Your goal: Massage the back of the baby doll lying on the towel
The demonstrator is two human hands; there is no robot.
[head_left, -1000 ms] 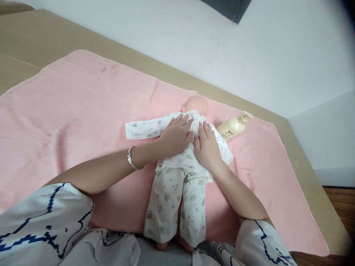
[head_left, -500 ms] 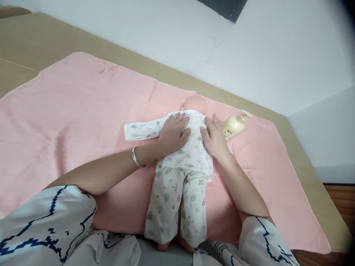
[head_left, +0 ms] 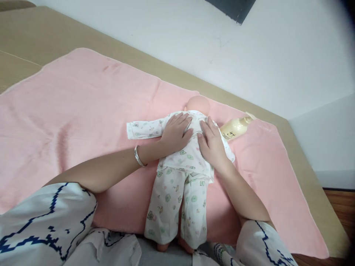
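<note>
from the left end of the tabletop (head_left: 24, 33) almost to its right edge spreads a pink blanket (head_left: 91, 99). a silver bangle (head_left: 139, 157) circles the left wrist; the left hand (head_left: 176, 133) lies palm down, fingers outstretched and gripping nothing, on the upper back of a baby doll (head_left: 188, 160). the doll, in printed pajamas (head_left: 166, 199), lies back up on the blanket, bald head toward the tabletop's far edge, feet at the near edge. the right hand (head_left: 212, 142) touches the other side of its back, fingers spread, slightly bent, clasping nothing; how hard they press, i cannot tell. just right, near the far edge, is a cream pump bottle (head_left: 235, 129).
</note>
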